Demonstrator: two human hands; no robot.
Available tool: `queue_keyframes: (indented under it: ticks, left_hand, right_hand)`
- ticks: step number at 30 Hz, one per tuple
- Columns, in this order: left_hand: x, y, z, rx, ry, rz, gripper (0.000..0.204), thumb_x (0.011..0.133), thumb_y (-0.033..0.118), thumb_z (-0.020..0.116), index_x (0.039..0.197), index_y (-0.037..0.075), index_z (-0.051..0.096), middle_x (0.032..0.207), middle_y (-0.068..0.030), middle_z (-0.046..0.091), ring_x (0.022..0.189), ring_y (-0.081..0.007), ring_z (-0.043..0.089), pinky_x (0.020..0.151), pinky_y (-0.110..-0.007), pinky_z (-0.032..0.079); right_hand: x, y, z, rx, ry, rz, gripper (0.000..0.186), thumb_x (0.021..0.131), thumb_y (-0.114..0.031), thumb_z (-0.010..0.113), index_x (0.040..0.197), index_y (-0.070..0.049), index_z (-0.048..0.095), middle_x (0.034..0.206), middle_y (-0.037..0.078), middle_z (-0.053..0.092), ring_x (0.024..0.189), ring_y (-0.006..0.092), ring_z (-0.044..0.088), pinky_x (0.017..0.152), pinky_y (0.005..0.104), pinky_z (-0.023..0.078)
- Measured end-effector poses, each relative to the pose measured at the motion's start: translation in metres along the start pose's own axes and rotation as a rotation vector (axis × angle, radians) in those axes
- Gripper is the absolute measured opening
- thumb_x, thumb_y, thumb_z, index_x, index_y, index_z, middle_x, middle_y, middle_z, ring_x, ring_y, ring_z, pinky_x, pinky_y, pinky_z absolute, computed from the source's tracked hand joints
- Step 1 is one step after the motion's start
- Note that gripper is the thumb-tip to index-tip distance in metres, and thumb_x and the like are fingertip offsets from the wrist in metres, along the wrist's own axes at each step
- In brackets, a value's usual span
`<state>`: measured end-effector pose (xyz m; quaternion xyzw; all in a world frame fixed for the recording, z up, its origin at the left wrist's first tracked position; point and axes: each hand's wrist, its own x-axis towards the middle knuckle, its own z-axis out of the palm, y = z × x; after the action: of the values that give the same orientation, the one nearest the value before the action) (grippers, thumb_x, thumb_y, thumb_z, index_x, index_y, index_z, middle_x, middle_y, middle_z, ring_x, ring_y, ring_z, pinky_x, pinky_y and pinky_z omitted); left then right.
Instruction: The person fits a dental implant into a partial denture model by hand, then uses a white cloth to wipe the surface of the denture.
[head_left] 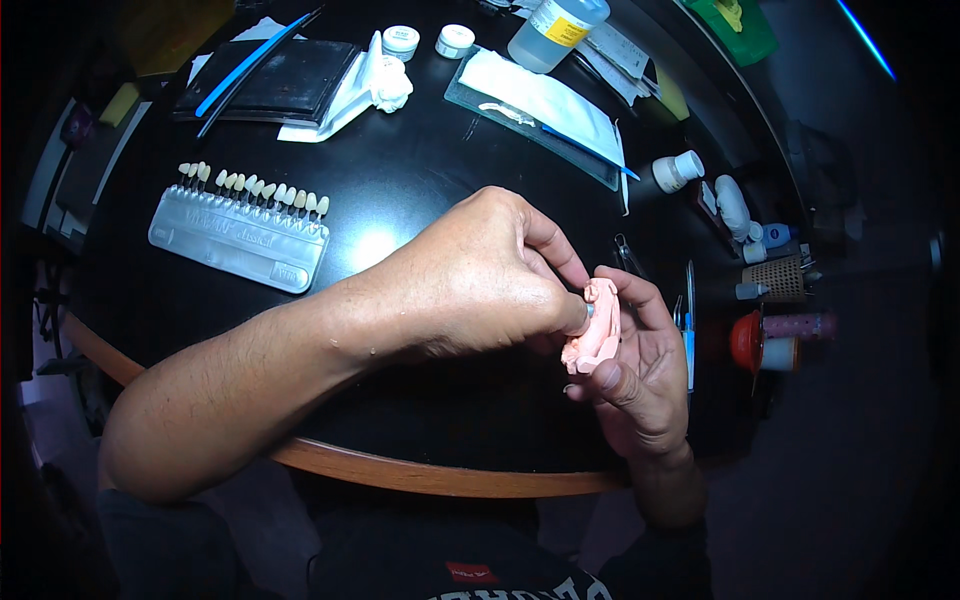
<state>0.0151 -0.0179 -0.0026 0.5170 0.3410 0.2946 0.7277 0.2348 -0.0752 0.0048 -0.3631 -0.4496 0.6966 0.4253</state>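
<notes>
A pink dental cast is held above the front of the black table, tilted on its side. My right hand grips it from the right, thumb on the near end and fingers round the far end and back. From the left, my left hand reaches across with thumb and index finger closed against the cast's left side. A small greyish spot shows at the left thumb tip; whether it is a separate piece or the nail, I cannot make out. The other left fingers are mostly hidden behind the hand.
A tooth shade guide lies at left. Behind are a black case with a blue-handled tool, white jars, a glass slab with a white pad, and a clear bottle. Tweezers and a blue tool lie right.
</notes>
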Motion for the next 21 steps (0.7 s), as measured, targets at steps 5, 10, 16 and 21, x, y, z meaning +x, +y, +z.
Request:
queue_keyframes:
  ticks: [5,10,16,21]
  left_hand:
    - [0.0006,0.0006,0.0001,-0.029,-0.001,-0.010,0.036,0.084,0.001,0.076,0.113,-0.016,0.063,0.087,-0.0175,0.076,0.078,-0.0157,0.075,0.075,-0.026,0.060]
    - [0.0004,0.0006,0.0009,0.011,0.003,-0.004,0.037,0.084,0.001,0.077,0.114,-0.016,0.063,0.087,-0.0174,0.076,0.078,-0.0156,0.075,0.075,-0.026,0.060]
    - [0.0008,-0.0015,0.0010,0.059,0.007,0.020,0.036,0.083,0.001,0.077,0.113,-0.015,0.065,0.088,-0.0171,0.076,0.078,-0.0154,0.075,0.075,-0.026,0.060]
    - [0.0011,-0.0022,0.0016,0.051,0.002,0.023,0.036,0.083,0.001,0.078,0.113,-0.014,0.065,0.088,-0.0164,0.076,0.078,-0.0152,0.075,0.075,-0.025,0.059]
  right_hand:
    - [0.0003,0.0005,-0.0004,0.000,-0.003,-0.009,0.071,0.086,0.003,0.078,0.143,0.005,0.036,0.129,0.020,0.053,0.106,0.0267,0.070,0.083,0.0358,0.067]
    - [0.0007,0.0007,-0.0001,-0.023,-0.005,-0.015,0.071,0.086,0.003,0.078,0.143,0.006,0.037,0.128,0.020,0.053,0.106,0.0265,0.070,0.083,0.0359,0.067]
    - [0.0014,0.0016,0.0006,-0.048,0.012,-0.034,0.072,0.082,0.007,0.080,0.141,0.008,0.038,0.130,0.021,0.053,0.109,0.0282,0.070,0.085,0.0369,0.067]
    - [-0.0001,-0.0008,-0.0004,-0.093,0.024,-0.027,0.075,0.080,0.008,0.081,0.142,0.010,0.038,0.133,0.022,0.052,0.112,0.0305,0.068,0.091,0.0386,0.065]
